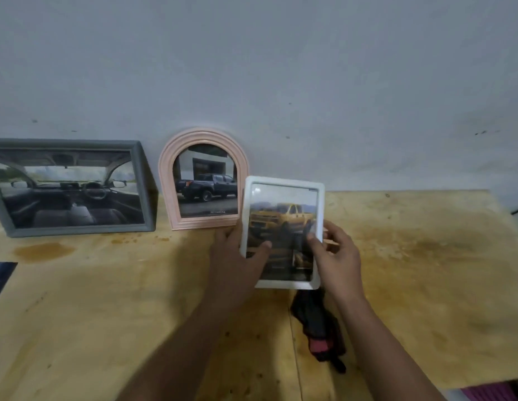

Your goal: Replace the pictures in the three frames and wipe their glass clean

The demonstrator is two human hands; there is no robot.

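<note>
White frame (283,198) with a yellow-truck picture, held upright above the wooden table (411,270), just right of the pink arched frame (176,180), its left edge overlapping that frame's lower right corner. Left hand (237,256) grips the left edge, thumb across the glass. Right hand (337,256) grips the right edge, thumb on the glass; fingers behind, hidden. Pink frame leans on the wall (280,68), dark pickup picture inside. Grey frame (145,180) further left, also leaning, car-interior picture. Dark cloth (318,322) with a red patch lies on the table below the white frame, possibly bunched. Dark print (0,279) at the table's left edge, cut off.
</note>
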